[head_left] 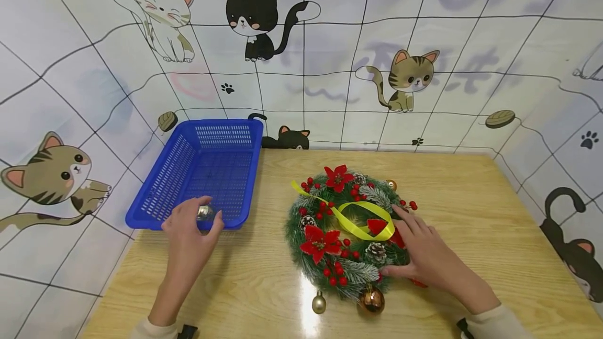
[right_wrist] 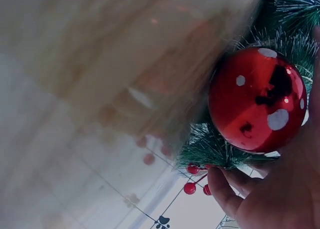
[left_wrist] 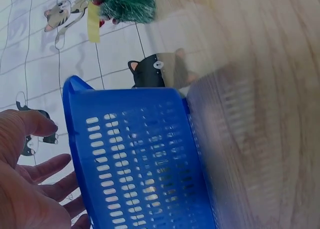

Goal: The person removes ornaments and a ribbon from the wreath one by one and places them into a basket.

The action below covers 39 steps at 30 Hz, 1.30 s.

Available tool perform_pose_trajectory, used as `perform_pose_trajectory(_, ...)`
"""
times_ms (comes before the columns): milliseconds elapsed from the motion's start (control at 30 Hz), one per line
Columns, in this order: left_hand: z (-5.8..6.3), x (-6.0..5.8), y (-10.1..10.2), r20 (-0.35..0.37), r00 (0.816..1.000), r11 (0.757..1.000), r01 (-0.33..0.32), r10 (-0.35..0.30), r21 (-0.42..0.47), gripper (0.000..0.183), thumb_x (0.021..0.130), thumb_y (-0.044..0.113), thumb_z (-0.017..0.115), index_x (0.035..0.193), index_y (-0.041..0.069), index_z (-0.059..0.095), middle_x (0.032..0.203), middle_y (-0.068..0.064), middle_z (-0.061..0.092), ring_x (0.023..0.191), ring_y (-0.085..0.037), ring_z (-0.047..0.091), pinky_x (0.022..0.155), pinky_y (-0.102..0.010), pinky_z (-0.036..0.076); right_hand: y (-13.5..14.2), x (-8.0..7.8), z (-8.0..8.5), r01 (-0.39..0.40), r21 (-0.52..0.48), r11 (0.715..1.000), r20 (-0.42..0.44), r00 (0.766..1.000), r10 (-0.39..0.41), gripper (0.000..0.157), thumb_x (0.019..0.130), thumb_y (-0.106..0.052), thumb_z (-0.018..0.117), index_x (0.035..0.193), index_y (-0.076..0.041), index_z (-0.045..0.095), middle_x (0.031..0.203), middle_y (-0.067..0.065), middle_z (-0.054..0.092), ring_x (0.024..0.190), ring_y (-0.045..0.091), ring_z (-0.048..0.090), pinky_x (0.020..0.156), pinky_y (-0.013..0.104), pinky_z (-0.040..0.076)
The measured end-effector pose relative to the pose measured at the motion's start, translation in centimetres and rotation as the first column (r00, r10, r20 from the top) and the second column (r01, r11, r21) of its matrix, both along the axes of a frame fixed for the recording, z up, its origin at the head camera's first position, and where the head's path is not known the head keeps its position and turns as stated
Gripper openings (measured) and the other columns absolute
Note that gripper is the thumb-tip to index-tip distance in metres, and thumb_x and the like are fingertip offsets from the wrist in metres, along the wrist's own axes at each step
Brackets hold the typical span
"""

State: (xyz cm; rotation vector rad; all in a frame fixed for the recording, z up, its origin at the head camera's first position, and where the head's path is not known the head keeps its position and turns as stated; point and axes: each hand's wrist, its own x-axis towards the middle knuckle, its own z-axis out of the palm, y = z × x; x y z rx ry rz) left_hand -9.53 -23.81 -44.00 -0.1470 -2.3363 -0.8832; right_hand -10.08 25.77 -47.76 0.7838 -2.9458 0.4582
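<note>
My left hand (head_left: 188,229) hangs over the near rim of a blue plastic basket (head_left: 254,171), thumb and fingers spread apart. Between them in the head view shows a shiny gold bauble (head_left: 204,212), low inside the basket's near end. From the left wrist, the hand (left_wrist: 35,184) appears just outside the slotted basket wall (left_wrist: 145,154). My right hand (head_left: 428,252) holds the right edge of a Christmas wreath (head_left: 301,271), fingers on the greenery and thumb at the near side. A red bauble with white spots (right_wrist: 257,101) sits by that palm.
Red poinsettias (head_left: 320,243), pinecones (head_left: 376,252), berries and a looped yellow ribbon (head_left: 348,224) decorate the wreath. At its near edge are a small gold bauble (head_left: 319,303) and a copper bauble (head_left: 372,300). A cat-print sheet (head_left: 330,119) encloses the wooden table (head_left: 254,286).
</note>
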Motion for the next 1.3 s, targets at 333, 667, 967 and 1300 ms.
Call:
perform_pose_trajectory(333, 1.1, 1.2, 2.1, -0.109, 0.99, 0.994, 0.082, -0.09, -0.074, 0.029, 0.09, 0.007, 0.079, 0.117, -0.001, 0.072, 0.116, -0.022, 0.072, 0.119, -0.052, 0.058, 0.093, -0.071, 0.034, -0.2, 0.1, 0.1, 0.019, 0.021, 1.0, 0.039, 0.999, -0.02, 0.116, 0.085, -0.084, 0.072, 0.161, -0.001, 0.044, 0.167, 0.026, 0.035, 0.145, 0.056, 0.041, 0.1, 0.081, 0.042)
perform_pose_trajectory(667, 1.2, 2.3, 3.4, -0.066, 0.981, 0.983, 0.181, -0.181, -0.015, 0.03, 0.09, -0.002, 0.08, 0.118, -0.001, 0.072, 0.123, -0.017, 0.071, 0.128, -0.045, 0.055, 0.108, -0.061, 0.041, -0.6, 0.2, 0.2, 0.045, 0.045, 0.998, 0.041, 0.998, -0.047, 0.118, 0.083, -0.087, 0.07, 0.159, 0.0, 0.046, 0.156, 0.029, 0.045, 0.138, 0.056, 0.047, 0.102, 0.078, 0.042)
perform_pose_trajectory(967, 1.6, 2.8, 4.4, -0.041, 0.977, 0.977, 0.207, -0.209, -0.038, 0.031, 0.091, -0.001, 0.079, 0.12, -0.002, 0.072, 0.12, -0.013, 0.072, 0.118, -0.035, 0.064, 0.101, -0.043, 0.049, -0.9, 0.5, 0.1, 0.059, 0.059, 0.996, 0.014, 0.998, -0.06, 0.114, 0.084, -0.084, 0.072, 0.156, 0.001, 0.048, 0.151, 0.031, 0.049, 0.135, 0.057, 0.049, 0.101, 0.077, 0.043)
perform_pose_trajectory(1300, 1.2, 3.2, 5.7, 0.057, 0.977, 0.977, 0.208, -0.205, -0.05, 0.034, 0.091, 0.004, 0.082, 0.123, 0.004, 0.072, 0.109, -0.004, 0.075, 0.096, -0.022, 0.071, 0.07, -0.035, 0.06, -1.2, 0.8, 0.0, 0.086, 0.064, 0.994, 0.015, 0.996, -0.087, 0.116, 0.085, -0.084, 0.072, 0.157, 0.003, 0.047, 0.153, 0.032, 0.046, 0.135, 0.057, 0.048, 0.101, 0.076, 0.043)
